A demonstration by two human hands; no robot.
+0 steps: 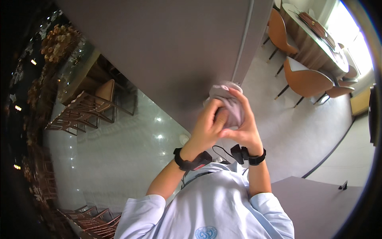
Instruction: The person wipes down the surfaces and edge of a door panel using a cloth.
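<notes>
A crumpled pale pink cloth (234,111) is bunched between my two hands, just in front of a large grey-brown door panel (179,44). My left hand (209,124) is curled around the cloth's left side, its thumb pressed toward the folds. On the other side my right hand (245,122) grips the cloth with its fingers stretched up along it. The cloth's upper end is next to the panel's edge strip (243,44). Whether it touches the panel, or covers something there, I cannot tell. Black straps with small devices sit on both wrists.
Orange chairs (307,79) surround a long table (317,38) at upper right. Wooden chairs (89,104) stand in a row at left, with more (92,222) at lower left. A second grey panel (319,206) with a black fitting (343,185) is at lower right. The pale floor (119,161) is glossy.
</notes>
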